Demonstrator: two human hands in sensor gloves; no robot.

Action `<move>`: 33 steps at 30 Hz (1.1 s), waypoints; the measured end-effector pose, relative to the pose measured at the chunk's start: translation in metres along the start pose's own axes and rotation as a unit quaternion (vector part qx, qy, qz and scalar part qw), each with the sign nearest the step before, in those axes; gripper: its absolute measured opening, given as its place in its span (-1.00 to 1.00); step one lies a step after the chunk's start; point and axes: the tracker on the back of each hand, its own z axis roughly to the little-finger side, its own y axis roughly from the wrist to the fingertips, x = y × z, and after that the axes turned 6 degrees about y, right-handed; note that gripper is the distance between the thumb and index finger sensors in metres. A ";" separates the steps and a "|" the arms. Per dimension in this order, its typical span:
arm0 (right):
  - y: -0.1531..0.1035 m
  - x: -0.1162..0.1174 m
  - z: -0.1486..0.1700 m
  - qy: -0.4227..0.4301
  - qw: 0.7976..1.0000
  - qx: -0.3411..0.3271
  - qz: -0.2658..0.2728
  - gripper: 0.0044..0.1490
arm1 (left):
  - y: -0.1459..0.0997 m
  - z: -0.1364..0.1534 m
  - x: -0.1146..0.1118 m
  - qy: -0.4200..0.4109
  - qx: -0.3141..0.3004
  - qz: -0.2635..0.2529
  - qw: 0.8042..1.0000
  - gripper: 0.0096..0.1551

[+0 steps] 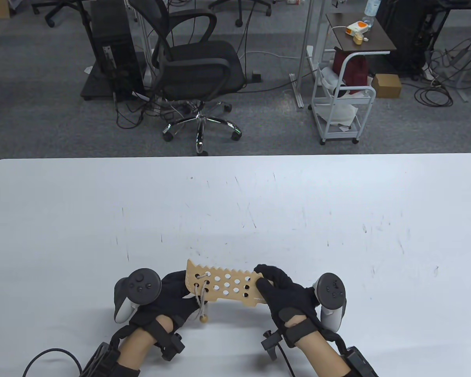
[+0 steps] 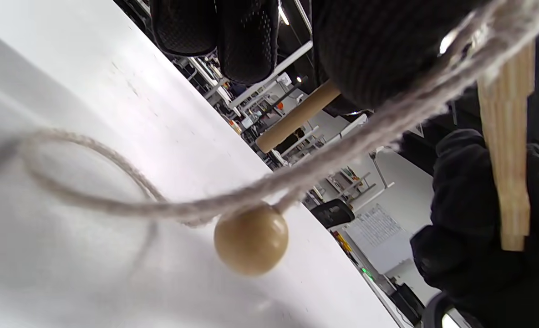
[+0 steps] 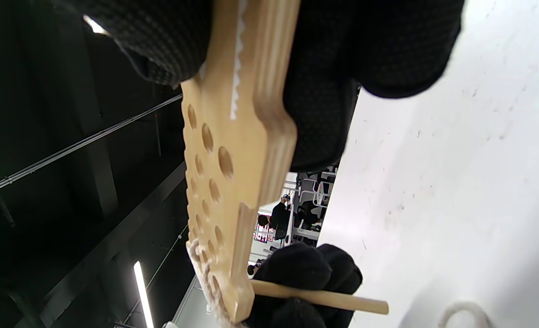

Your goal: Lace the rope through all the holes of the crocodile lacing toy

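1. nearest the table camera: left hand and right hand, both in black gloves, a tracker strapped to the back of each.
2. held between them, lifted off the white table: wooden crocodile lacing toy, long axis running from one grip to the other, jagged edge facing away, rows of round holes across the body.
3. right grip: thumb on the near face and fingers curled over the far edge, clamped on the toy's right end; same pinch seen edge-on in the right wrist view.
4. left grip: fingers wrapped behind the toy's left end, closed on it; wooden threading stick poking out beside those fingers, also visible at.
5. just right of the left grip: grey rope laced through the leftmost holes, hanging down below the toy.
6. at the rope's end, below the left grip: round wooden bead, dangling close above the table in the left wrist view, rope looping onto the surface beside it.
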 end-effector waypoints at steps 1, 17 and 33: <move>0.000 -0.001 0.000 0.000 1.000 0.000 0.003 -0.39 | 0.000 0.001 0.001 -0.001 0.004 -0.005 1.000 -0.51; 0.005 -0.017 0.004 -0.025 0.999 0.018 0.038 -0.39 | -0.003 0.006 0.011 0.038 0.051 -0.051 0.997 -0.50; 0.007 -0.029 0.006 -0.048 0.996 0.031 0.065 -0.39 | -0.005 0.014 0.021 0.040 0.086 -0.080 0.992 -0.50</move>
